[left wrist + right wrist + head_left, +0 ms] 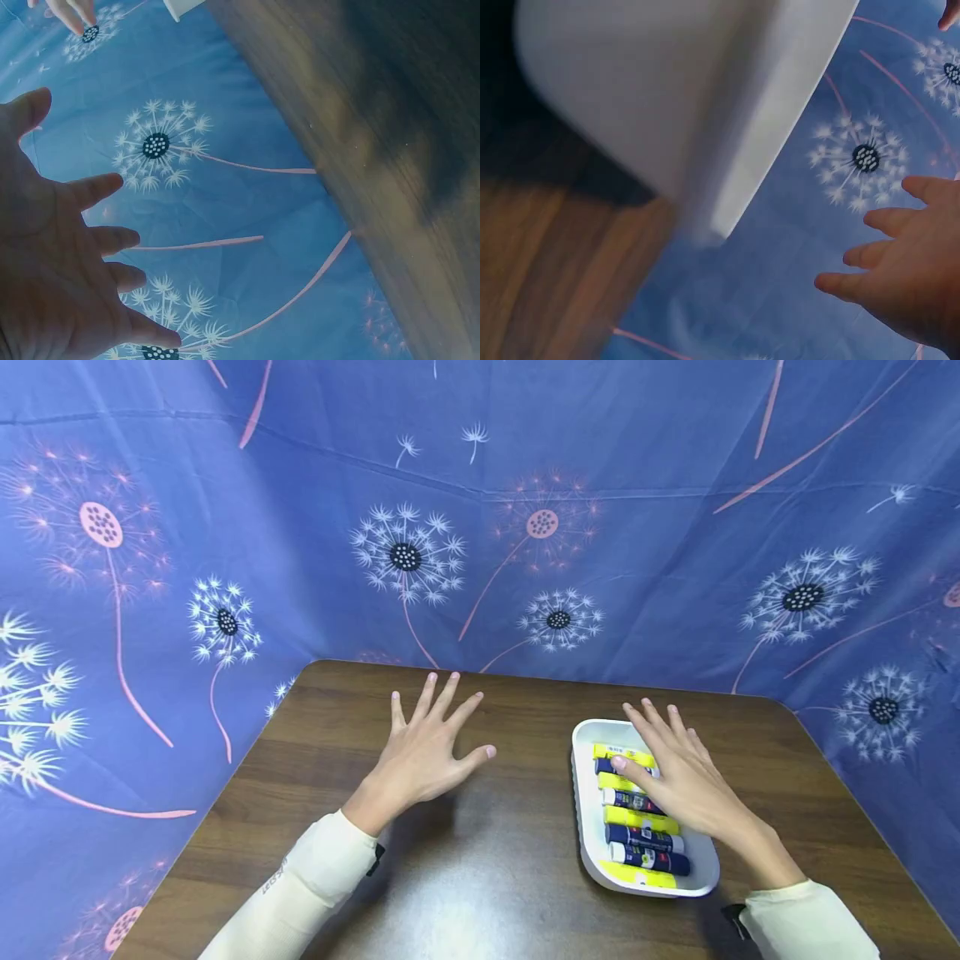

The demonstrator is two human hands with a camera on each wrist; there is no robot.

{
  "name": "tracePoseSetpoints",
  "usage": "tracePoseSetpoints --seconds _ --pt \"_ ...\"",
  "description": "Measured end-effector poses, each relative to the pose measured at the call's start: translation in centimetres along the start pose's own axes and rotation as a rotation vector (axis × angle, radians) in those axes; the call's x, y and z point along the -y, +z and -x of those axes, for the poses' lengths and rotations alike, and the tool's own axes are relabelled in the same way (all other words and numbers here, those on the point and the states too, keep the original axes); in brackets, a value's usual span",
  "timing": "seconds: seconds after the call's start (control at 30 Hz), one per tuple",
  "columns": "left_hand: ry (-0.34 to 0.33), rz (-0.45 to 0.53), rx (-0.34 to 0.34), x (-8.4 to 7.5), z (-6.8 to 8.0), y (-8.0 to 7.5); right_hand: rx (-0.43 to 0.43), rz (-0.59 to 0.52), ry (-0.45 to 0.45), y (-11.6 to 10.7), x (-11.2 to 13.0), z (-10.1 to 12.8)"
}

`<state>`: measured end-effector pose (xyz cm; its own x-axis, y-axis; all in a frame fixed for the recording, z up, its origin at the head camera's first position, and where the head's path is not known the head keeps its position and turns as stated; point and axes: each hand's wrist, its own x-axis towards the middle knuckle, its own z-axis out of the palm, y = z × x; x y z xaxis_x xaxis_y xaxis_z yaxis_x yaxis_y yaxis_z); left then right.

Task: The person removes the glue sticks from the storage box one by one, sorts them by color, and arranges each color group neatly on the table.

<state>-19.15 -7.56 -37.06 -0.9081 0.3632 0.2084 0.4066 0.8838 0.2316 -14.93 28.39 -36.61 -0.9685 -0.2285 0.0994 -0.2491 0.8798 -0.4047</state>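
A person's two bare hands lie over a dark wood-grain worktop [487, 860] hemmed in by blue cloth printed with dandelions [405, 556]; the left hand [427, 752] rests flat on bare wood, its fingers straight and fanned wide, its grip holding nothing; the right hand [678, 772] spreads palm down over a white tray [585, 827] on the right side of the worktop, fingers straight, its grip closed round nothing, the thumb tip touching or just above the glue sticks [645, 837] lying crosswise inside; the count is one tray, and seven or eight sticks can be made out side by side, some with yellow bodies, some dark blue, though the hand hides part of the far end so more may lie beneath; as a judgement, the risk lies in the tight packing and round bodies: a flat, sweeping touch could roll a stick over the low rim, or a push on the tray wall could slide the light tray across the smooth wood.
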Motion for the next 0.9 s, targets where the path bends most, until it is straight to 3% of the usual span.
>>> tracePoseSetpoints --seconds 0.17,0.27,0.4,0.53,0.7,0.9 --pt "0.012 0.027 0.006 0.2 -0.1 0.2 -0.004 -0.052 0.028 -0.2 -1.8 0.8" --pt "0.022 0.108 -0.014 0.4 -0.2 0.4 -0.008 -0.132 0.055 -0.1 -3.0 1.2" --pt "0.047 0.239 -0.074 0.7 -0.6 0.9 0.011 -0.231 0.152 0.2 -4.8 1.8" --pt "0.072 0.289 -0.111 0.6 -0.9 1.4 0.068 -0.306 0.238 0.8 -6.4 2.6" --pt "0.100 0.358 -0.094 -0.2 -1.7 1.9 0.067 -0.460 0.250 1.7 -8.0 3.5" --pt "0.213 0.373 -0.034 -1.8 -2.8 2.6 0.119 -0.743 0.292 2.5 -9.6 4.2"
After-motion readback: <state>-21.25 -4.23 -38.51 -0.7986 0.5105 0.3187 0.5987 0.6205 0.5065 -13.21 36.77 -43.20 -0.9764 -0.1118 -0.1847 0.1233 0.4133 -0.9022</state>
